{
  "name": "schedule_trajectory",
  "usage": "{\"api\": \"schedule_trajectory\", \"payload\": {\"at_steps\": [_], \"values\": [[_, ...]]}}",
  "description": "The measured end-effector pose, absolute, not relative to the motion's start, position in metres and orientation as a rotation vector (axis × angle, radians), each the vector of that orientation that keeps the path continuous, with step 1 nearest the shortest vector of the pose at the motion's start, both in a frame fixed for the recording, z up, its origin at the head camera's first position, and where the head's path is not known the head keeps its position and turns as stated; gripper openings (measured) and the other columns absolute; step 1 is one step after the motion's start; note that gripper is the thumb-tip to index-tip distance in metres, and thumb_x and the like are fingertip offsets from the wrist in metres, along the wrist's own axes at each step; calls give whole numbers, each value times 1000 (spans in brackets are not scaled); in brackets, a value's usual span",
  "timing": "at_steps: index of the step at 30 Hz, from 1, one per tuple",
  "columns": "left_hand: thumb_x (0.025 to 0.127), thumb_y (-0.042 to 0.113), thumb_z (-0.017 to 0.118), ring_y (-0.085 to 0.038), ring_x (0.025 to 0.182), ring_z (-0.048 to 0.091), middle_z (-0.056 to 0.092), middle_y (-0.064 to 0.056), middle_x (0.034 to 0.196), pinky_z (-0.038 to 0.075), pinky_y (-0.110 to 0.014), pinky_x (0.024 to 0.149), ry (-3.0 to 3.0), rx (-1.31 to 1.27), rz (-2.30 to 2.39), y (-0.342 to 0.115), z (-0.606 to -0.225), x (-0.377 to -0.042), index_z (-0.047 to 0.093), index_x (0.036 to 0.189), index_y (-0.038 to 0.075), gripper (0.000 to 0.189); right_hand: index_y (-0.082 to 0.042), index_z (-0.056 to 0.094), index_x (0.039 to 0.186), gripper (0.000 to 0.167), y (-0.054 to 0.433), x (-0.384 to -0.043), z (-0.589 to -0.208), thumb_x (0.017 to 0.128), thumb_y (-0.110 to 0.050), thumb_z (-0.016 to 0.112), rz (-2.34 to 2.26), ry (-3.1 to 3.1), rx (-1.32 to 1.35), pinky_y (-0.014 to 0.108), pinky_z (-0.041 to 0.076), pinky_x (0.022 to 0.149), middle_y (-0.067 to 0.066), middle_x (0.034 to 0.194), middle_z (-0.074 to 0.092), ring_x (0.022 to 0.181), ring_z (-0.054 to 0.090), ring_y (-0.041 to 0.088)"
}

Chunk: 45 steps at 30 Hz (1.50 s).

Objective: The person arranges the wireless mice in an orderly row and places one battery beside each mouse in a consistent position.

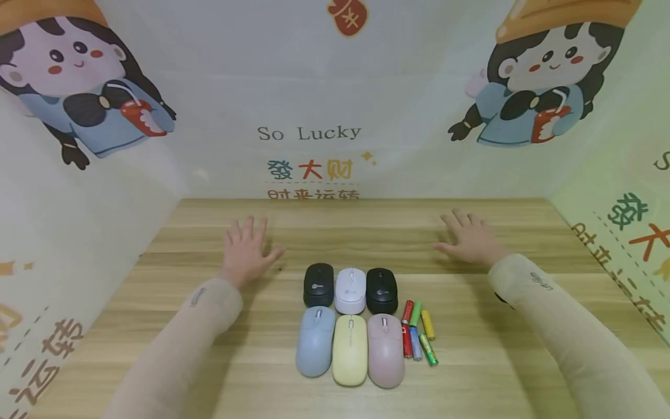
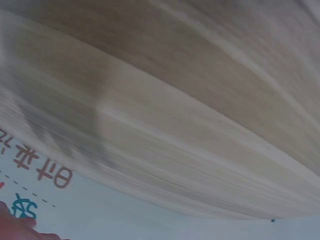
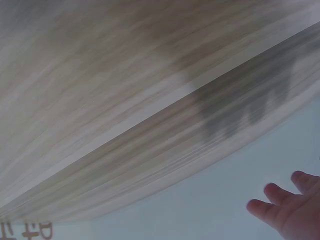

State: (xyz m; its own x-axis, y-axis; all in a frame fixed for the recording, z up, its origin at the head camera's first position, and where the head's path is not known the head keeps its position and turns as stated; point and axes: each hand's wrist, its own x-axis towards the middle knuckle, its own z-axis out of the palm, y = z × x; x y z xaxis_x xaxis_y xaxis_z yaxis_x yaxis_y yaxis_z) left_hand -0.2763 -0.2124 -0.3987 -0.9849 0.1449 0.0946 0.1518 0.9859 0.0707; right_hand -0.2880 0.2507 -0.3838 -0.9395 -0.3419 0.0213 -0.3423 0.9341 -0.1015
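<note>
My left hand is spread with its fingers straight, left of the computer mice, holding nothing. My right hand is likewise spread at the back right, with nothing in it. Between the arms stand two rows of mice. At the back are a black mouse, a white mouse and another black mouse. In front lie a blue mouse, a yellow mouse and a pink mouse. Several small batteries in red, green, blue and yellow lie right of them. Fingers show in the right wrist view.
Everything lies on a wood-grain table. A pale printed cloth with cartoon figures and lettering rises behind the table and along both sides.
</note>
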Motion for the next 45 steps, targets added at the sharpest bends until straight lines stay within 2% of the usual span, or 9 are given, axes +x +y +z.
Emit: {"api": "schedule_trajectory", "payload": {"at_steps": [5,12,18,23,28,35,39,45], "values": [[87,56,46,-54,131,2,7,-26,149,3,-64,104,-3008,-295,-176,-208,-400,-266,12,147,6,85,-4,24,143,78,229,-277,-382,87,-52,50,249,-3091,608,64,23,98,28,144,22,123,28,54],[87,54,49,-49,130,22,25,-25,144,17,-61,103,-2972,-446,-224,-195,-399,-248,26,143,6,78,-1,29,141,77,202,-262,-386,86,-50,54,310,-3046,749,59,31,97,30,141,29,121,36,50],[88,50,50,-41,129,31,34,-23,141,24,-59,102,-3021,-607,-273,-169,-394,-223,37,139,9,67,-1,33,140,78,178,-246,-391,84,-50,57,459,-3027,816,55,37,94,29,135,37,117,44,45],[88,52,50,-39,125,38,38,-19,139,29,-56,101,-3019,-775,-224,-147,-398,-203,37,140,16,65,-6,34,140,79,152,-234,-396,83,-57,54,496,-3084,881,51,42,90,25,134,41,111,51,38],[89,53,47,-39,127,35,35,-16,142,30,-55,100,-2986,-942,-138,-128,-402,-192,36,141,20,63,-7,40,137,75,133,-227,-397,83,-57,54,405,-3127,974,51,43,89,24,132,43,110,51,38],[89,53,47,-44,128,32,36,-16,141,27,-56,102,-2962,-1018,-159,-114,-409,-185,41,138,19,60,-7,47,133,68,124,-220,-397,82,-50,57,401,-3138,1010,43,49,75,22,123,47,91,57,30],[90,49,48,-45,128,31,38,-18,139,26,-57,102,-2968,-1018,-224,-113,-412,-186,44,136,17,57,-6,48,132,67,122,-218,-398,80,-47,60,431,-3151,976,42,48,73,22,120,47,87,56,28],[90,49,48,-44,129,29,38,-16,140,26,-57,102,-2980,-1008,-248,-113,-415,-189,43,137,20,55,-8,43,135,74,118,-218,-401,77,-50,63,391,-3193,951,46,46,78,25,124,44,95,54,33]]}}
